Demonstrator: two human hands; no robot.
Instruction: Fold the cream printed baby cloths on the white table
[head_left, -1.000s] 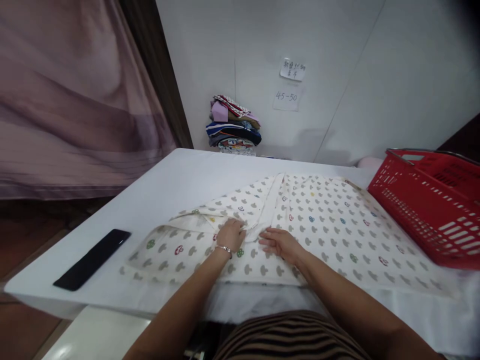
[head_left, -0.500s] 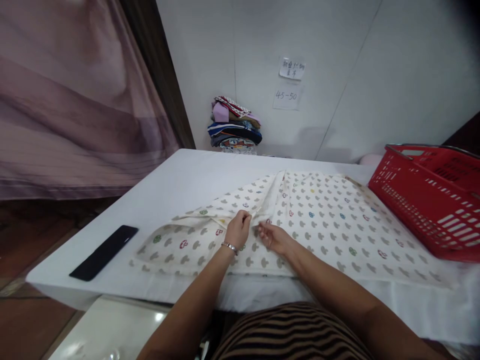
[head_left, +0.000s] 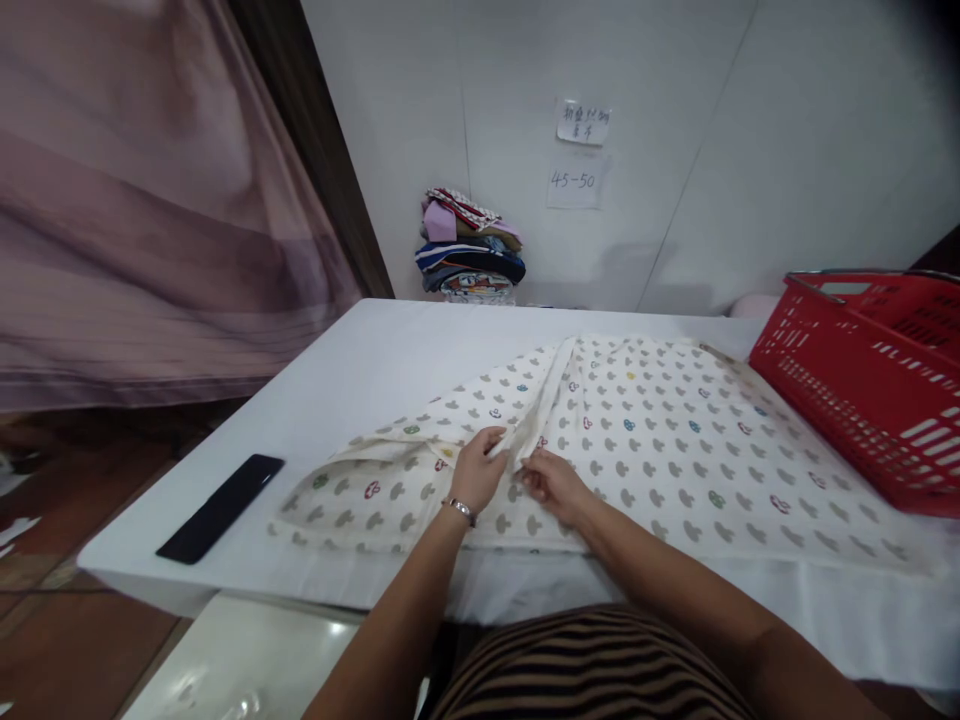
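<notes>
A cream cloth [head_left: 652, 450] printed with grey mushrooms and a few coloured ones lies spread over the white table, its left part folded over in loose layers. Near its middle, my left hand [head_left: 480, 470], with a bracelet at the wrist, pinches the edge of a raised fold. Just to the right, my right hand [head_left: 553, 483] has its fingers closed on the same fold's edge, close to the left hand. Parts of the fingertips are hidden by the fabric and by the hands themselves.
A red plastic basket [head_left: 862, 390] stands on the table's right side, against the cloth. A flat black object [head_left: 221, 508] lies at the left. Behind the white table [head_left: 337, 380] is a stack of folded fabrics [head_left: 471, 250]. A pink curtain [head_left: 150, 200] hangs at the left.
Both hands stay close together at the fold. The left hand's fingers have loosened slightly, and more of the pale folded strip shows between the hands. The view has shifted slightly.
</notes>
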